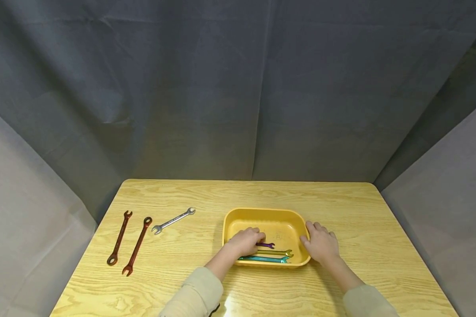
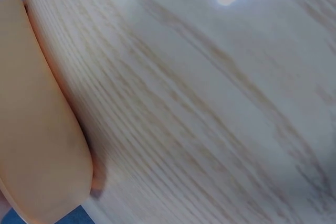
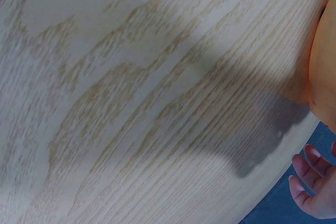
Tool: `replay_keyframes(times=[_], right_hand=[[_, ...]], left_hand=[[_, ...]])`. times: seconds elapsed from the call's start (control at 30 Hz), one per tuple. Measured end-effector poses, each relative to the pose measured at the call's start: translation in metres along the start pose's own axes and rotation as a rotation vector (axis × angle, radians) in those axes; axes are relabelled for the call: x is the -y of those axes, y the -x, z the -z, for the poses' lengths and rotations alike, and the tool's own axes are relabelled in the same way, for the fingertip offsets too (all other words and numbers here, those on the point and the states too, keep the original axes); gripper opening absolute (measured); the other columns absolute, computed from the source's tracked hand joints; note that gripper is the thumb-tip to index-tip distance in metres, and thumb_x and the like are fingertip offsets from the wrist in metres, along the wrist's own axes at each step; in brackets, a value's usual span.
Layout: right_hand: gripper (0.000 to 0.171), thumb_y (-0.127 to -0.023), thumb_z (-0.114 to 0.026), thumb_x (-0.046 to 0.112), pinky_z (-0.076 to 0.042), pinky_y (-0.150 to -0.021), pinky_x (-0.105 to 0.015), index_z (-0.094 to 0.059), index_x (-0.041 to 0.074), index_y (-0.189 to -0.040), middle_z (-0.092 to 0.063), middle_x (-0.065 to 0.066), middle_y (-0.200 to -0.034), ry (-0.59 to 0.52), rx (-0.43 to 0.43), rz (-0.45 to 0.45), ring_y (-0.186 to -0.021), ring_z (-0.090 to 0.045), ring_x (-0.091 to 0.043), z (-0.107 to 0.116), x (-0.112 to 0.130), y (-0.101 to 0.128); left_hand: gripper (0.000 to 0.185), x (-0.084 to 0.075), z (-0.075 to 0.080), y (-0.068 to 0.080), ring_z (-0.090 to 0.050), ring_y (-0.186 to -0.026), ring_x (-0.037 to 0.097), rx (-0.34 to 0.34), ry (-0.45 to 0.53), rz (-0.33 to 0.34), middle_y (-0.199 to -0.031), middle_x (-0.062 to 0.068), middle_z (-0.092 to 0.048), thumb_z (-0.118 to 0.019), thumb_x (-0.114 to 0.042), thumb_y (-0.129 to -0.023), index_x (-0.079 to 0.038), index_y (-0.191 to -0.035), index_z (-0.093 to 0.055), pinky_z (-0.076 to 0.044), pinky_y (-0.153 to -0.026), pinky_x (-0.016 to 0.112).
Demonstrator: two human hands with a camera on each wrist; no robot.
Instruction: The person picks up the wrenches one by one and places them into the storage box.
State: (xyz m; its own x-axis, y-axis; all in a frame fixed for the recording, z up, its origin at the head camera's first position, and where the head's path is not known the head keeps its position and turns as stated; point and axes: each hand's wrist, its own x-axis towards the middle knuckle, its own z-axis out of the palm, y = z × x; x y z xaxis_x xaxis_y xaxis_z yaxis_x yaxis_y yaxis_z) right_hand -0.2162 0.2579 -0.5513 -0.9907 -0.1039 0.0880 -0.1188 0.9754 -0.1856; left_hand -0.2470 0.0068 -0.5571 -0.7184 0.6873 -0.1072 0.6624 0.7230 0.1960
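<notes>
My left hand [image 1: 243, 241] reaches over the left side of a yellow plastic tub [image 1: 277, 214]. Its curled fingers hold a small purple wrench [image 1: 267, 245], whose open end sticks out to the right. Below it in the tub, a yellow-green wrench [image 1: 275, 252] and a teal wrench [image 1: 263, 259] lie side by side, their left ends hidden by the hand. My right hand [image 1: 321, 244] grips the tub's right rim, with the thumb over the edge. In the right wrist view several loosely bent fingers [image 3: 310, 177] show outside the tub.
On the left of the wooden table [image 1: 174, 281] lie a red-brown wrench [image 1: 120, 237], a second red-brown wrench [image 1: 138, 246] and a silver open-ended wrench [image 1: 173, 220]. A grey curtain [image 1: 198, 110] hangs behind the table, with pale panels at both sides.
</notes>
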Motion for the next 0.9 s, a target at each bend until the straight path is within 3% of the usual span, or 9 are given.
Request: replay_keyframes(times=[0.73,0.9], right_hand=[[0.044,-0.088,-0.051,0.031,-0.04,-0.077,-0.059,-0.048,0.002,-0.12,-0.054,-0.022,-0.111,0.003,0.011,0.002,-0.096,-0.053,-0.042,0.0031,0.0015,0.0006],[0.043,-0.088,-0.051,0.031,-0.041,-0.075,-0.058,-0.048,0.002,-0.12,-0.054,-0.021,-0.11,0.006,0.009,0.004,-0.095,-0.054,-0.04,0.0032,0.0017,0.0007]], left_hand=[[0.017,-0.0006,-0.0005,0.0018,-0.051,-0.085,0.011,-0.002,-0.043,0.012,-0.09,-0.008,-0.053,-0.059,-0.019,-0.086,-0.024,-0.102,-0.06,-0.043,-0.071,0.028],[0.019,0.0003,0.0008,0.0054,-0.048,-0.088,0.01,-0.039,-0.073,-0.003,-0.096,-0.009,-0.055,-0.054,-0.021,-0.088,-0.024,-0.106,-0.06,-0.039,-0.072,0.027]])
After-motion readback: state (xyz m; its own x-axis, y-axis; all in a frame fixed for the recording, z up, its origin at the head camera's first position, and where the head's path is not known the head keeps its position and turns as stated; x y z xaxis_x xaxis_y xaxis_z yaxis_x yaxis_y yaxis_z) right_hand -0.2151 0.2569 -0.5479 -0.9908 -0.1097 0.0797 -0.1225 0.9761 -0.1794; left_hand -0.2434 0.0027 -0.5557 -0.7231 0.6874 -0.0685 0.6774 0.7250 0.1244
